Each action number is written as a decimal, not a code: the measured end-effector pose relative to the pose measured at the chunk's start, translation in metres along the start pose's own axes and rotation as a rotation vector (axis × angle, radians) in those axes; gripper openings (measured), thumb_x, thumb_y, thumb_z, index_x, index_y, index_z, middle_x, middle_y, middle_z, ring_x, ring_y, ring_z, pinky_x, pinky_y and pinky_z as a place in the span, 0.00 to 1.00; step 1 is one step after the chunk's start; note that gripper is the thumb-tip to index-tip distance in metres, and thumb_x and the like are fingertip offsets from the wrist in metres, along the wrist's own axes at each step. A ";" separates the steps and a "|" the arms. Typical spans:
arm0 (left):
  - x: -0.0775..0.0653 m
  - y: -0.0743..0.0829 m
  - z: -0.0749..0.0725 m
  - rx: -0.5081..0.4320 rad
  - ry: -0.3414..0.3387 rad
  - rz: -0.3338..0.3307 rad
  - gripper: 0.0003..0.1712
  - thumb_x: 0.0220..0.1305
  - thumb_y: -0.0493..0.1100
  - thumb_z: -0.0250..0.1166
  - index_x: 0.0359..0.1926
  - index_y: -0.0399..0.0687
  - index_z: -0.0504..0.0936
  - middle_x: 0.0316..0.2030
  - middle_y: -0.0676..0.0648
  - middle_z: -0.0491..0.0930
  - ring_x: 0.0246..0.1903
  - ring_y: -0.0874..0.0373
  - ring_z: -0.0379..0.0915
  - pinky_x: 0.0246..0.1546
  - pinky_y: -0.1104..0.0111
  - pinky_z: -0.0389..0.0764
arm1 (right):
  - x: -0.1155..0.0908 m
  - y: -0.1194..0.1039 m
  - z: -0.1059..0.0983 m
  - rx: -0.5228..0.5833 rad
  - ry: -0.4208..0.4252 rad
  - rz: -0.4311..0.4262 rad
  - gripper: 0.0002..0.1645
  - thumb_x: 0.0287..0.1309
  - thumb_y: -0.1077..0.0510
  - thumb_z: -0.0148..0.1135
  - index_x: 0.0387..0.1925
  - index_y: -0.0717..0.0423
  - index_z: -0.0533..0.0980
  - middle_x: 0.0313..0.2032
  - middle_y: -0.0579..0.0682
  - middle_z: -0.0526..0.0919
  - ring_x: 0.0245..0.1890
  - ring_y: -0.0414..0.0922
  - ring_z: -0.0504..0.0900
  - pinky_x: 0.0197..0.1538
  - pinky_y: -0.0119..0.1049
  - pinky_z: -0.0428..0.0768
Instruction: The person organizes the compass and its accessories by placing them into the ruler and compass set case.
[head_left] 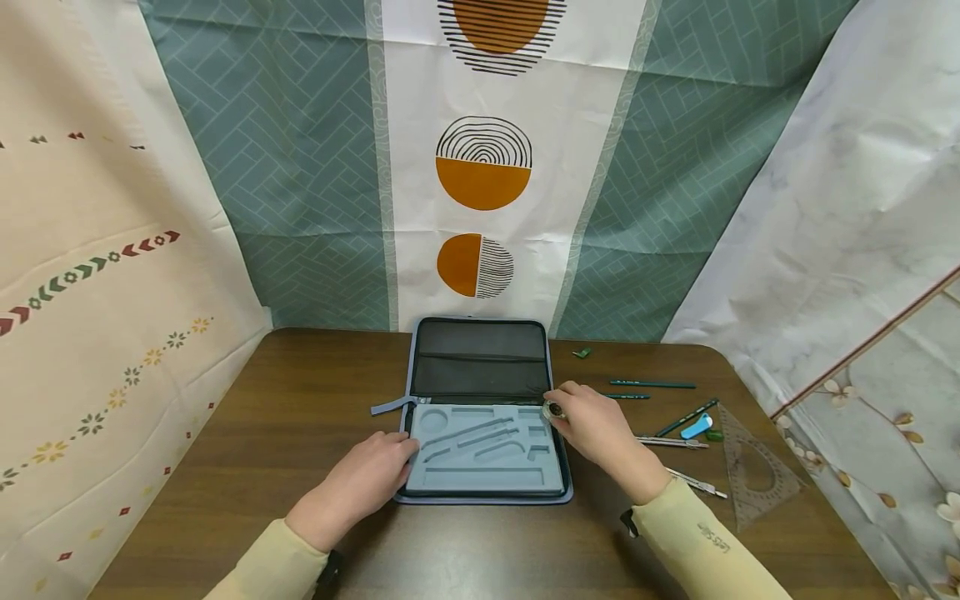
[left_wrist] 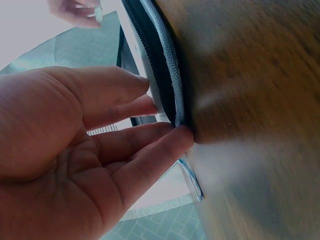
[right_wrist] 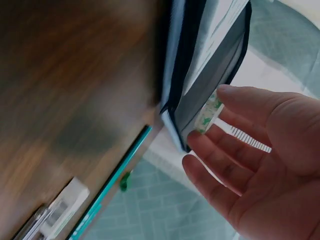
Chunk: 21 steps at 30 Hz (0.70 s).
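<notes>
A shallow zip case [head_left: 480, 500] lies unfolded on the table, its dark lid [head_left: 482, 358] raised at the back. Inside its base sits a pale blue tray [head_left: 480, 458] with shaped recesses. My left hand [head_left: 372, 471] rests against the case's left edge; in the left wrist view its fingertips [left_wrist: 182, 135] touch the zipped rim. Over the tray's back right corner, my right hand [head_left: 596, 425] pinches a small roll of tape [right_wrist: 209, 114] with a green and white pattern, between thumb and fingers. The right wrist view shows it apart from the tray.
Right of the case lie dark green pencils [head_left: 652, 384], a compass [head_left: 675, 442], another metal drawing tool [head_left: 699, 483], a blue piece [head_left: 697, 427], a green eraser-like block [head_left: 714, 436] and a clear set square [head_left: 757, 471]. A small green item [head_left: 582, 353] lies at the back. A zip pull strap [head_left: 388, 407] sticks out left.
</notes>
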<state>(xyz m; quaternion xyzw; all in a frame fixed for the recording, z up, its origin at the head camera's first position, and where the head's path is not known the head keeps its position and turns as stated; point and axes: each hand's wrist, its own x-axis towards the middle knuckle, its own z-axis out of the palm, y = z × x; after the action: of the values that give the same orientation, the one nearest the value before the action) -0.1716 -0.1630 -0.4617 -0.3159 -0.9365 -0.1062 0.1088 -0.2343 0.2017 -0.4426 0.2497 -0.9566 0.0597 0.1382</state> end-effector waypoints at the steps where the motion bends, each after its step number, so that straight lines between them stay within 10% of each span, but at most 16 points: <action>1: 0.000 0.000 0.000 0.000 -0.002 -0.001 0.10 0.63 0.29 0.78 0.44 0.37 0.87 0.42 0.40 0.89 0.36 0.43 0.84 0.37 0.53 0.87 | 0.002 -0.003 0.000 0.004 -0.004 -0.010 0.23 0.62 0.59 0.83 0.58 0.56 0.88 0.52 0.53 0.88 0.48 0.52 0.89 0.41 0.51 0.89; 21: 0.003 0.004 -0.002 -0.030 -0.040 -0.065 0.10 0.65 0.30 0.77 0.46 0.35 0.87 0.45 0.37 0.89 0.38 0.44 0.84 0.39 0.52 0.88 | 0.037 -0.055 0.005 0.084 -0.012 -0.259 0.24 0.62 0.56 0.84 0.59 0.52 0.88 0.53 0.50 0.88 0.48 0.48 0.89 0.44 0.45 0.89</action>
<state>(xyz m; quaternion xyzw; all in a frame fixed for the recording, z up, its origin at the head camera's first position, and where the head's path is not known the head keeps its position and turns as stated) -0.1706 -0.1586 -0.4589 -0.2888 -0.9466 -0.1176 0.0817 -0.2394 0.1355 -0.4343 0.3770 -0.9138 0.0799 0.1284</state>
